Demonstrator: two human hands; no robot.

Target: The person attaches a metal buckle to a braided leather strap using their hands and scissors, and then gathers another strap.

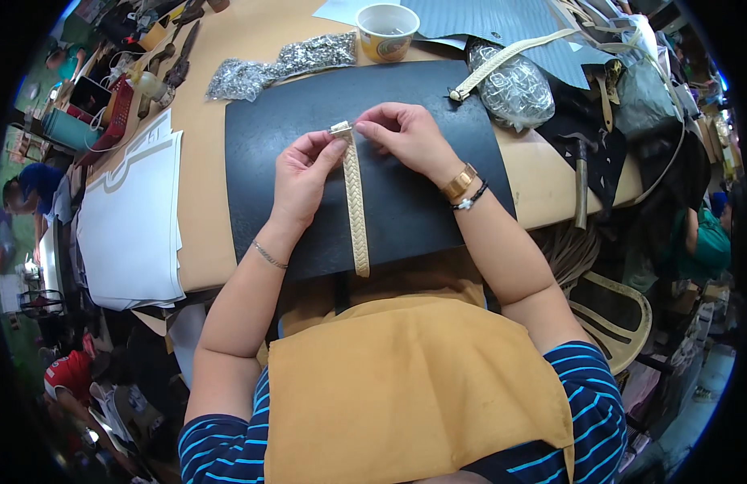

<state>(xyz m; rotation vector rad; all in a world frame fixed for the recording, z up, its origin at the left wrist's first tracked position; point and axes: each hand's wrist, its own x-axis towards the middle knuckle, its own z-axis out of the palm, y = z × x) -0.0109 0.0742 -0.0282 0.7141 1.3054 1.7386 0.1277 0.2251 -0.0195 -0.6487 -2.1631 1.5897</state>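
Note:
A cream braided strap (355, 206) hangs from my left hand (305, 169) over a black mat and reaches the mat's near edge. My left thumb and fingers pinch its far end, just below a small metal buckle-like piece (340, 128). Close by on the right, my right hand (405, 133) has its thumb and forefinger pressed together at the side of that metal piece. Whatever sits between those fingertips is too small to make out. The black mat (438, 194) lies under both hands.
Bags of small metal parts (317, 53) and a paper tub (387, 32) stand beyond the mat. To the right lie a bag of rings (514, 89), another braided strap (510, 56) and a hammer (581, 181). Paper sheets (135, 234) are stacked left. Other people sit at the sides.

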